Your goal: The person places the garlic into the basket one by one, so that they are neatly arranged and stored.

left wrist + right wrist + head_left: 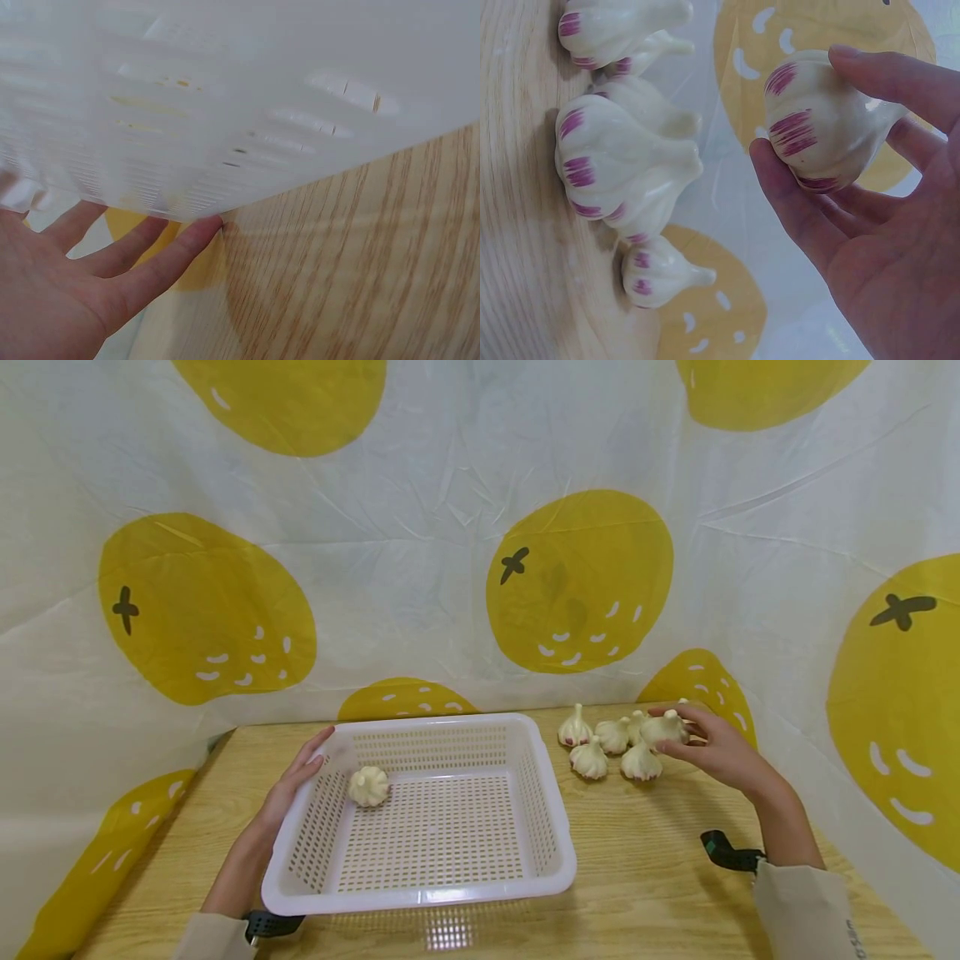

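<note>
My right hand (716, 750) grips a garlic bulb (810, 124) between thumb and fingers, lifted off the table. In the right wrist view, this bulb is whitish with purple streaks round its base. Close beside that hand stand several more garlic bulbs (588, 758), grouped on the table. A white perforated plastic basket (431, 896) lies left of the group. Inside it, near the left wall, sits one garlic bulb (369, 787). My left hand (281, 793) rests against the basket's left side, its fingers (154, 274) extended and touching the outer wall.
Both hands work over a light wood-grain table (630, 868). A white sheet printed with yellow fruit (581, 581) rises behind the table and along its sides. Black wrist devices (731, 853) sit at both cuffs.
</note>
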`<state>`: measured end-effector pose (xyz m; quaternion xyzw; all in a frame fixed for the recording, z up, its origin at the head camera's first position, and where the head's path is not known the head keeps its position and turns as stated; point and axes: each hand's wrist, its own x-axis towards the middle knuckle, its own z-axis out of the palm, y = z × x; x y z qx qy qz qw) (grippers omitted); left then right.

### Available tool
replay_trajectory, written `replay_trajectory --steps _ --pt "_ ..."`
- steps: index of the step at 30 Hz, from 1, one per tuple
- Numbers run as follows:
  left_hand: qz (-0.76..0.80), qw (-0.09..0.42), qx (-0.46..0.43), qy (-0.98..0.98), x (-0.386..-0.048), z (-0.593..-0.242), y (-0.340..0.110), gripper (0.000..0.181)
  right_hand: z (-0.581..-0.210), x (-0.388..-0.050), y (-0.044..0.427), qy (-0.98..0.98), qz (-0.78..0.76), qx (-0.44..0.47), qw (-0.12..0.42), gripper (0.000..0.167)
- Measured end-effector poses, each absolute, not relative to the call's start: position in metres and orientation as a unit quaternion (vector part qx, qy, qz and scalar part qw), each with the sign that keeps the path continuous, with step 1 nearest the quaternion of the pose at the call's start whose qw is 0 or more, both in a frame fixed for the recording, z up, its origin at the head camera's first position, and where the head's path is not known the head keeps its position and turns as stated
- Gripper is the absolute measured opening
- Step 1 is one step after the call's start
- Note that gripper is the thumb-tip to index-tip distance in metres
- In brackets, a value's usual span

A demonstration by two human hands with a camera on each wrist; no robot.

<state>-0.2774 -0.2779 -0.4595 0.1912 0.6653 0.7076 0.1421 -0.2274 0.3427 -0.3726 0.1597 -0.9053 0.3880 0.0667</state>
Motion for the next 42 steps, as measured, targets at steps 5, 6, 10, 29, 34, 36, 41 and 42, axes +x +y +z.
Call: replay_trajectory --steps 5,6,10,29,34,36,41,42 --pt "0.711 0.144 0.194 0.660 -0.279 -0.459 -0.278 0.057 -0.371 -0.228 0.340 -0.907 0.382 0.162 0.068 0.048" --pt "0.711 0.143 0.196 0.660 -0.279 -0.458 -0.277 0.057 -0.371 -0.228 0.340 -0.906 0.384 0.164 0.068 0.048" --pt "0.710 0.139 0.202 0.660 -0.282 -0.457 -0.277 0.057 -0.372 -0.230 0.339 -0.902 0.392 0.171 0.063 0.048" --pt "0.713 0.141 0.197 0.658 -0.281 -0.461 -0.277 0.057 -0.372 -0.232 0.332 -0.918 0.343 0.177 0.092 0.043" --pt "0.715 0.137 0.198 0.657 -0.280 -0.462 -0.277 0.056 -0.371 -0.232 0.329 -0.916 0.348 0.181 0.087 0.043" --pt "0.714 0.138 0.192 0.659 -0.279 -0.461 -0.276 0.056 -0.370 -0.231 0.328 -0.915 0.350 0.181 0.083 0.043" --pt "0.709 0.143 0.178 0.667 -0.278 -0.459 -0.277 0.057 -0.370 -0.231 0.324 -0.913 0.353 0.186 0.081 0.043" --pt "0.707 0.144 0.176 0.669 -0.277 -0.459 -0.277 0.057 -0.370 -0.231 0.324 -0.913 0.353 0.188 0.081 0.043"
